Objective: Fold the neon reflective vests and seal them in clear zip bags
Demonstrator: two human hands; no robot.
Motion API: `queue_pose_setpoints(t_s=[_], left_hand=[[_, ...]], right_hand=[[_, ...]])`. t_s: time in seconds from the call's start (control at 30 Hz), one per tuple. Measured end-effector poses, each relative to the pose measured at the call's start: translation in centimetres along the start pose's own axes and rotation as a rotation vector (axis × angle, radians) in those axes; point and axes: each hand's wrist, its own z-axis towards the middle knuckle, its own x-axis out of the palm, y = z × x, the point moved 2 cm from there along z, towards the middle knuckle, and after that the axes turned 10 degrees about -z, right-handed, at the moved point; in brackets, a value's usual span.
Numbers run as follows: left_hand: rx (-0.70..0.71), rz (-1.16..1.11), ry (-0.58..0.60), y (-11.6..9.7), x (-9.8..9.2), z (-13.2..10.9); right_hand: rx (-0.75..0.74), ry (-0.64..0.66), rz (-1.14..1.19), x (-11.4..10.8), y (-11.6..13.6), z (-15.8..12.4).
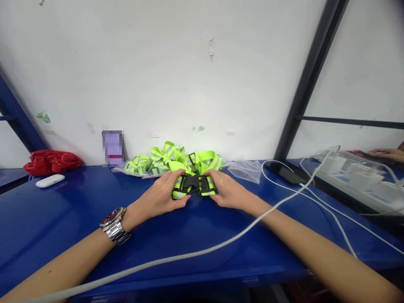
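Note:
Both hands hold a neon-yellow reflective belt (208, 190) with grey stripes and black edging, near the middle of the blue table. A black plastic side-release buckle (191, 182) sits between them. My left hand (166, 190), with a metal watch on its wrist, is closed around the belt's left end beside the buckle. On the other side, my right hand (225, 189) grips the right part of the belt. Whether the buckle halves are fully joined I cannot tell. Just behind lie more loops of yellow reflective strap (168, 156) and a plastic bag holding a folded strap (137, 165).
A white cable (202, 251) runs across the front, over my right forearm. To the right are a dark phone (285, 173), white chargers (355, 181) and another person's hand (386, 155). An empty zip bag (244, 171), red plastic bag (52, 162) and white earbud case (50, 181) also lie here.

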Motion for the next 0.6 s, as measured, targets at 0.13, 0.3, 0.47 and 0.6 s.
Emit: queue_pose_setpoints(t_s=[0.13, 0.3, 0.47, 0.6], left_hand=[[0.002, -0.036, 0.014, -0.03, 0.05, 0.03], [-0.001, -0.067, 0.000, 0.13, -0.01, -0.04], [-0.001, -0.093, -0.047, 0.15, -0.14, 0.09], [0.012, -0.092, -0.077, -0.06, -0.33, 0.18]], right_hand=[[0.016, 0.049, -0.108, 0.28, 0.12, 0.03], [0.001, 0.123, -0.272, 0.52, 0.07, 0.00], [0.001, 0.102, -0.300, 0.31, 0.02, 0.14], [-0.009, 0.089, -0.297, 0.05, -0.11, 0.20]])
